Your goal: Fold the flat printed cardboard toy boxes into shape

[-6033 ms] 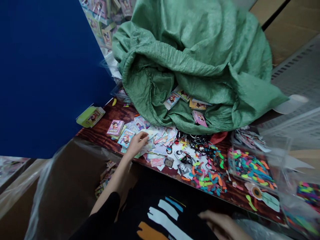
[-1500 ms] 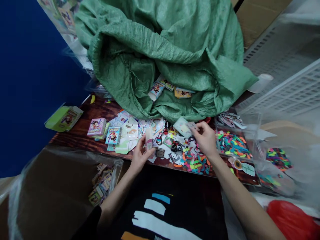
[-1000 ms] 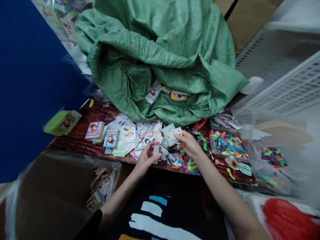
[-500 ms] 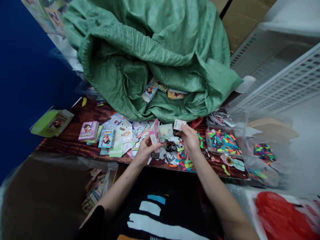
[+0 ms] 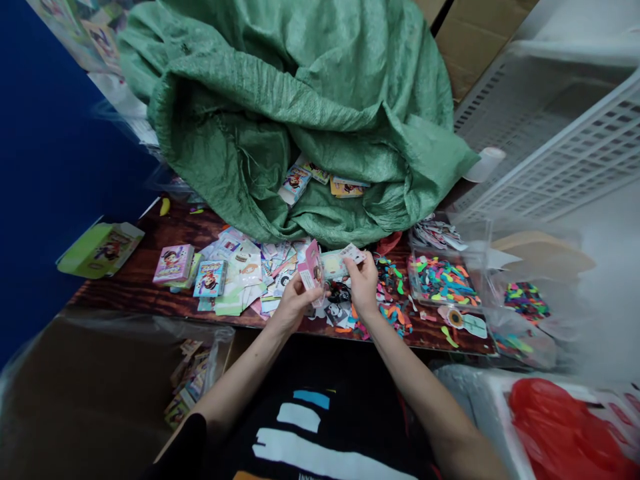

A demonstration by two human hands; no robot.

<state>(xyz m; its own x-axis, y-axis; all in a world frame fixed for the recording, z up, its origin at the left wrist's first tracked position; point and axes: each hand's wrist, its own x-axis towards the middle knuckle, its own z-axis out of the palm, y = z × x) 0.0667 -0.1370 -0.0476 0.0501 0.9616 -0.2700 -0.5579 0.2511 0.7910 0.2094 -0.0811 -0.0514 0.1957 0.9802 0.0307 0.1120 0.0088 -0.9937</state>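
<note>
The left grip (image 5: 294,303) clasps a pink box (image 5: 311,267) jutting out above it; the right grip (image 5: 365,285), nearby, pinches a white card (image 5: 353,253).

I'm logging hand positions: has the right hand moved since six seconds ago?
Yes, forward: the right hand was short of the front edge of the table then; now it is past that edge, holding a small card.

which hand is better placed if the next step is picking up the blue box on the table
Probably the left hand: it is nearer the blue box, with the right hand farther across. Both are occupied, though: the left holds a pink carton, the right a small white card.
</note>
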